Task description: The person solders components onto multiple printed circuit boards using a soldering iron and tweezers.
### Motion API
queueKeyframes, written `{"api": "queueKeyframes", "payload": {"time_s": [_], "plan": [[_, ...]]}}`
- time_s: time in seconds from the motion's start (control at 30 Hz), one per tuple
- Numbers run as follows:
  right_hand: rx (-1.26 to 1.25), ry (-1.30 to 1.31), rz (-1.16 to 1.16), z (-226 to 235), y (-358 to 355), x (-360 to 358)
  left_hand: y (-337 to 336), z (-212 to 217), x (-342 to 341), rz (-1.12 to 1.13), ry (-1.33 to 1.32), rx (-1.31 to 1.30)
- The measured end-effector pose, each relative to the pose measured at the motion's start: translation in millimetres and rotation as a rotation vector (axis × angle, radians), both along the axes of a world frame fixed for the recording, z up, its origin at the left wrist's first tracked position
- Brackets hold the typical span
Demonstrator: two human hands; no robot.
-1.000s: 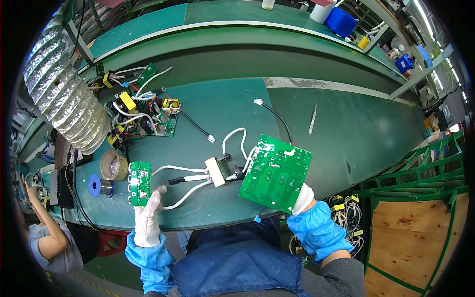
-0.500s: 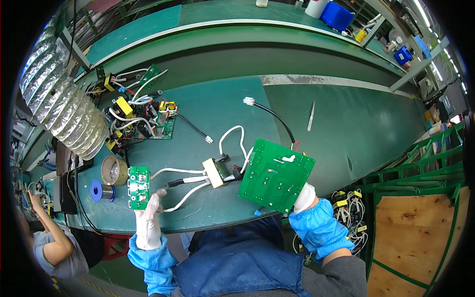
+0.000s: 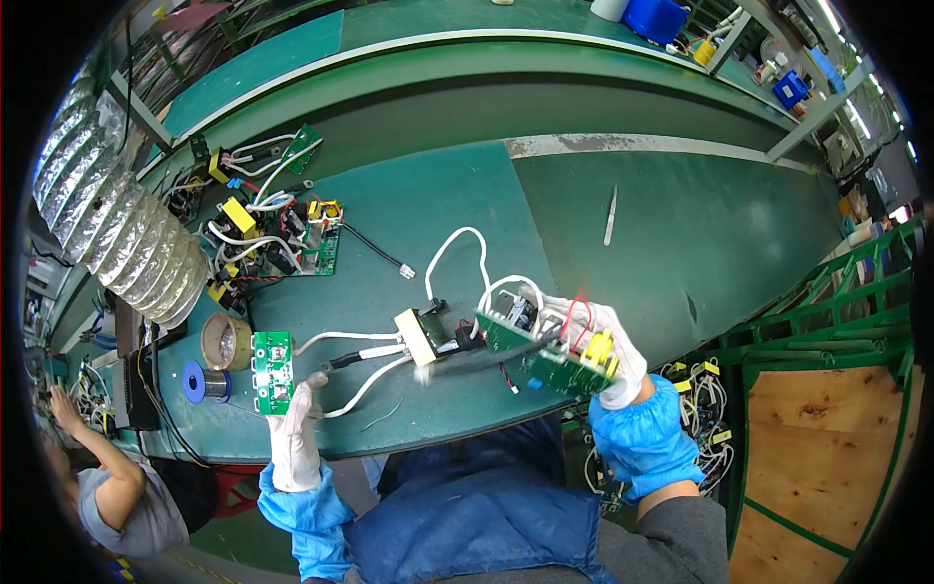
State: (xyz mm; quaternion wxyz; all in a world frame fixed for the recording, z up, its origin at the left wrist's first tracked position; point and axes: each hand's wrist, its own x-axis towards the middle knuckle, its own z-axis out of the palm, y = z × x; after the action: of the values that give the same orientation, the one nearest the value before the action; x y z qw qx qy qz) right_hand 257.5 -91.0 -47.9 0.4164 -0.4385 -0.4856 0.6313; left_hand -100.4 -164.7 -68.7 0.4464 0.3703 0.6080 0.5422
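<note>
Gloved in white, my left hand grips the lower end of a small green circuit board. White wires run from that board to a yellow-sided transformer lying on the bench mat. My right hand, gloved too, holds a larger green circuit board at its right side, tilted, with the component side showing. Yellow parts, red wires and a white wire show on it. A black cable with a white plug swings blurred in front of the board toward the transformer.
A solder spool and a tape roll stand left of the small board. Behind them are wired circuit boards and a silver duct. Tweezers lie at the back right. Another person sits far left.
My right hand has turned the larger board from its solder side to its component side. Its black cable has swung over to the left and down. My left hand still holds the small board.
</note>
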Motion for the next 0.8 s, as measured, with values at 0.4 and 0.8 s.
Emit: {"api": "queueKeyframes", "payload": {"time_s": [0.4, 0.8], "plan": [[0.899, -1.074, -0.142, 25, -6, -2, 3, -13, -8, -0.008, -0.119, 0.036], [0.289, -0.447, -0.067, 11, 6, 8, 0, -13, -8, 0.007, -0.151, 0.016]]}}
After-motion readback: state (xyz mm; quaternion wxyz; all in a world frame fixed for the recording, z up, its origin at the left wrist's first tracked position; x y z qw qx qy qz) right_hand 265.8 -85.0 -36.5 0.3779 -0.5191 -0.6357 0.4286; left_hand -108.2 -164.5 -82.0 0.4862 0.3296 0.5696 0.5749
